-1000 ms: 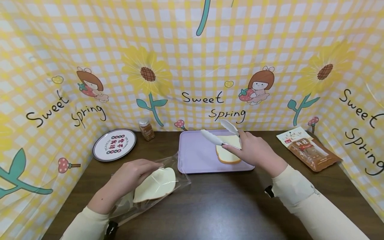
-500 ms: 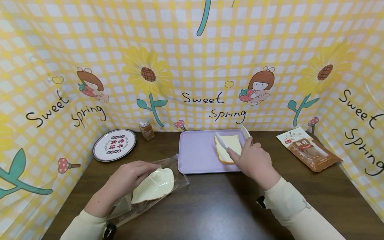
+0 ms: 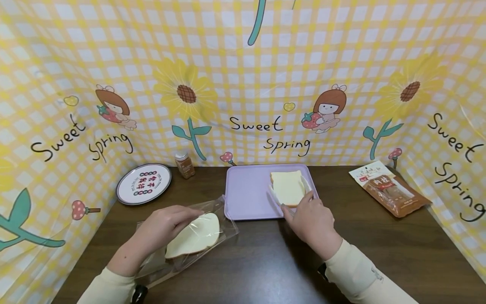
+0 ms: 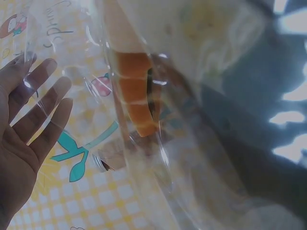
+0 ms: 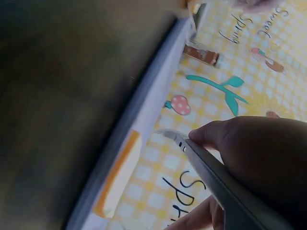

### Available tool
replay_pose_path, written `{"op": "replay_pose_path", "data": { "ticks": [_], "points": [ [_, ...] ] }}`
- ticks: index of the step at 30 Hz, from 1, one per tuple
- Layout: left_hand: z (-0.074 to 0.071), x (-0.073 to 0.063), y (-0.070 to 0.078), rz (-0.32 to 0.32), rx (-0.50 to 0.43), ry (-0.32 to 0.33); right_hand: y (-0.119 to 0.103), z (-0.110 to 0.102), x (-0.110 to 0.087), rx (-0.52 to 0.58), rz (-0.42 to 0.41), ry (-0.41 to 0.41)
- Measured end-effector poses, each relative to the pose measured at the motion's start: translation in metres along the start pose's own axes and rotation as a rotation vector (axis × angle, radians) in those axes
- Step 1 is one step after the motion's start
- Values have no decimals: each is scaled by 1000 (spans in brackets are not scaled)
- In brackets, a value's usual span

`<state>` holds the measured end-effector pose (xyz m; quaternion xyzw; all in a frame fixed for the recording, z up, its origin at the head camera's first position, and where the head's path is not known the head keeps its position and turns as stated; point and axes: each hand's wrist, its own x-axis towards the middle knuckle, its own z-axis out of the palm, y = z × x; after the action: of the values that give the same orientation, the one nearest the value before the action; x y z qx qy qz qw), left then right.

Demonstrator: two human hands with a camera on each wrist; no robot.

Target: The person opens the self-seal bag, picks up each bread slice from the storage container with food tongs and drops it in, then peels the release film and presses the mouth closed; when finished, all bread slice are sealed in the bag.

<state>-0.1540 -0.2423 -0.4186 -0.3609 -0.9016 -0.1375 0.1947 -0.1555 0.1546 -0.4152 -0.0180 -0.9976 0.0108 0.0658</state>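
Cream square bread slice, likely soft, best side-gripped, lies ahead of the right hand grasping white-tipped tongs; left hand uncurled.

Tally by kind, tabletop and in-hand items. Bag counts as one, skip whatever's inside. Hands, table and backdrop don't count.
Bread slice on tray: 1
Tongs: 1
Clear bag: 1
Tray: 1
Plate: 1
Jar: 1
Brown packet: 1
Total: 7
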Motion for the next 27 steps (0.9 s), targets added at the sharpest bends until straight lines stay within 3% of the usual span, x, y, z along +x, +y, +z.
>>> {"op": "replay_pose_path", "data": {
  "ticks": [8, 16, 27],
  "points": [
    [0, -1, 1, -14, 9, -12, 10, 14, -1, -15, 16, -17],
    [1, -2, 1, -18, 7, -9, 29, 19, 2, 44, -4, -96],
    [1, -3, 0, -26, 13, -18, 30, 27, 8, 111, 12, -111]
  ]
}}
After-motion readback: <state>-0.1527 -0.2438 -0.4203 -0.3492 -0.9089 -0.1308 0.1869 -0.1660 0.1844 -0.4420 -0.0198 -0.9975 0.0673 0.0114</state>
